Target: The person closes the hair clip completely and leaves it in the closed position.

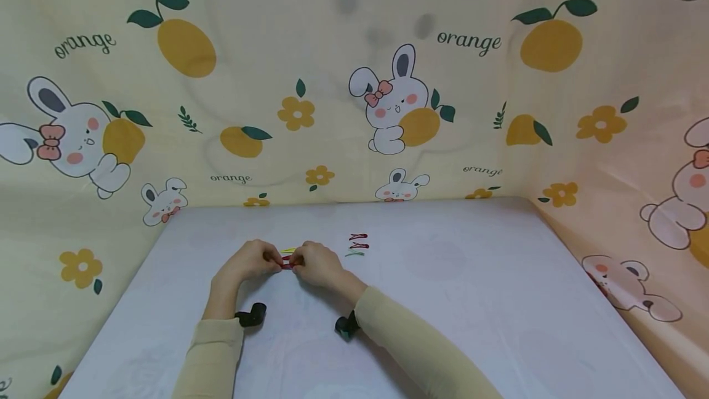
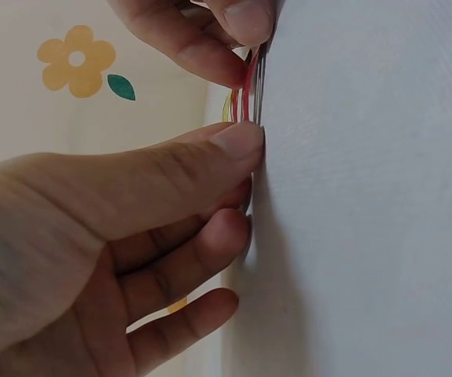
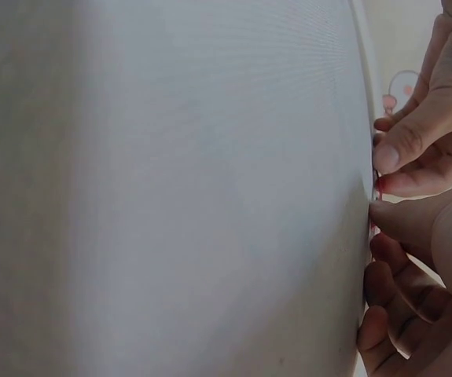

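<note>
Both hands meet low over the table, left of its middle. My left hand (image 1: 252, 261) pinches the left end of a red hair clip (image 1: 287, 266) between thumb and finger. At the clip's other end, my right hand (image 1: 320, 265) pinches with thumb and forefinger. Its ends are hidden under the fingertips; in the left wrist view, a short stretch of the red clip (image 2: 247, 98) shows between the two hands. Just behind lie another red clip and a yellow hair clip (image 1: 289, 250), partly covered by the fingers.
Right of the hands, two dark red hair clips (image 1: 358, 236) and a green hair clip (image 1: 355, 253) lie in a column. The white table (image 1: 454, 300) meets a printed curtain (image 1: 332, 159) at its back edge. Each wrist wears a small black camera (image 1: 252, 314).
</note>
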Motion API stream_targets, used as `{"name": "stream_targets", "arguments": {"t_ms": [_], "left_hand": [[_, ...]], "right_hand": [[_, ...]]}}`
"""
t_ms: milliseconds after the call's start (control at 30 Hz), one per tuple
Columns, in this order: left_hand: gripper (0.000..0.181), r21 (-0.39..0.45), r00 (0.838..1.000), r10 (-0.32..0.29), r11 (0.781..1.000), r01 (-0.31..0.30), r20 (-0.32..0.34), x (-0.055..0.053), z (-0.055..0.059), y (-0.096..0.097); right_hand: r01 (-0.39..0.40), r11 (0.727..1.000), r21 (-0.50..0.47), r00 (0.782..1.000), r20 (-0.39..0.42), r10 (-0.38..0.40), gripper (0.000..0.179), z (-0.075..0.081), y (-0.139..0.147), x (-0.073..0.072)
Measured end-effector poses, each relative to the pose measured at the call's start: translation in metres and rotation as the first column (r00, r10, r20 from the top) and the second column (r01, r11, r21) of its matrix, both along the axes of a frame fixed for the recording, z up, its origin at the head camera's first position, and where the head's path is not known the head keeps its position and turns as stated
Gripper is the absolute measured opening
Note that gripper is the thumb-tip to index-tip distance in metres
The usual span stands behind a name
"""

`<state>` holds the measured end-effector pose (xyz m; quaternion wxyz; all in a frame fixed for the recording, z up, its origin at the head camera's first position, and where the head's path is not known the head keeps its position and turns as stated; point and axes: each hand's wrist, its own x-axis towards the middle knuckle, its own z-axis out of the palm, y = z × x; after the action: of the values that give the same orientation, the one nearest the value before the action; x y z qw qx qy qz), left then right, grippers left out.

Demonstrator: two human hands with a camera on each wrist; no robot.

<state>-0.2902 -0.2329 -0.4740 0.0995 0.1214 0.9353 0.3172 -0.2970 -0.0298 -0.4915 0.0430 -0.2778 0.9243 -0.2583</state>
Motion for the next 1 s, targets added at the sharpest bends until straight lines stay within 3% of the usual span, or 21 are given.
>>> {"name": "stream_targets", "arguments": {"t_ms": [567,800,1000], "left_hand": [[0.007,-0.002,1.0,0.003,1.0,-0.003,0.003,0.001,0.002,0.001],[0.004,0.047,1.0,-0.002,0.999,0.002,-0.013,0.0,0.007,0.0],[0.015,0.081,0.996,0.008,0.997,-0.001,-0.091,-0.002,0.013,0.004]], "right_hand": [[-0.014,0.999,-0.037,1.0,0.018,0.014,0.013,-0.001,0.002,0.0],[-0.017,0.985,-0.169,0.995,0.093,0.033,0.017,0.003,0.009,0.002],[-0.003,0.953,-0.303,0.993,0.11,0.038,0.02,0.008,0.02,0.006]]}}
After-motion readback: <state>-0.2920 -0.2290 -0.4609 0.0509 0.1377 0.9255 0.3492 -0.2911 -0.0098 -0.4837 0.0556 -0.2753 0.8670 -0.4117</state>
